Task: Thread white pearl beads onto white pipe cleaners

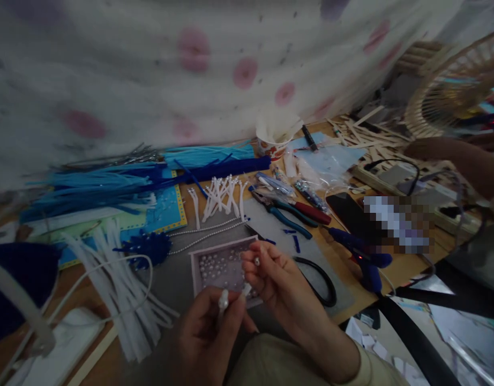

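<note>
My left hand [210, 335], at the bottom centre, pinches a white stem [223, 303] with pearly beads at its upper end. To its right my right hand [283, 289] holds a small pearl bead [257, 261] between thumb and fingers. Both hands are over the near side of a pale pink box [194, 268] with many loose pearl beads inside; they hide part of it. Behind the box lies a bunch of short white stems with beaded tips [223, 198]. A silvery bead string [207, 231] runs beside a dark blue fuzzy piece [150, 249].
Long white pipe cleaners [126, 305] and blue ones [98, 185] lie left. Pliers [287, 214], black-handled scissors [329, 284], a blue glue gun [359, 254], a phone [347, 212] and a power strip [391, 185] are right. Another person's arm [451, 155] reaches in beside a paper cup [271, 147] and wooden sticks [367, 134].
</note>
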### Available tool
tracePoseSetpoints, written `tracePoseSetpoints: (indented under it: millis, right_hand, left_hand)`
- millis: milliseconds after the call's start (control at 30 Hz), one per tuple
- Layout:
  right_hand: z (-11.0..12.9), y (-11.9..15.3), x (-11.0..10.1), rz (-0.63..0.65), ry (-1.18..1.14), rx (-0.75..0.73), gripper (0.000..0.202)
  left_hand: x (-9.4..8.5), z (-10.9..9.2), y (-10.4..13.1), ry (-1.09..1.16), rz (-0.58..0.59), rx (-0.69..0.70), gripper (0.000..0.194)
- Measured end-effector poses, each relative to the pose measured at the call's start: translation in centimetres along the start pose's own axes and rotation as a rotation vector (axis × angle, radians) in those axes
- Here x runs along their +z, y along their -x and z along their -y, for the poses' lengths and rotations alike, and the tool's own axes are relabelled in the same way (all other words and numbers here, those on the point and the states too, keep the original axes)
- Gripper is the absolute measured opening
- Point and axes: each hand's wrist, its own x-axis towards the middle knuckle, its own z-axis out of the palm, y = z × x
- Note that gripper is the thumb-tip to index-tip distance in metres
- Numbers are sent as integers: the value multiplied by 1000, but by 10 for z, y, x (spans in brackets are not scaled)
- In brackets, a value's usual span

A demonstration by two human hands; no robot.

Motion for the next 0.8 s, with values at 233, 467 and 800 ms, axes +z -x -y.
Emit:
tracePoseSetpoints:
  millis: [233,467,800]
  right_hand:
    - [1,10,5,179,27,-37,16]
    - [-1,12,3,229,72,-35,19]
    - [-3,12,6,164,186,-82,21]
  left_hand:
    - [7,-8,-1,59,10,35,18]
    - [5,-9,-2,23,30,28,16]
    - [-1,-4,-8,53,79,-3,20]
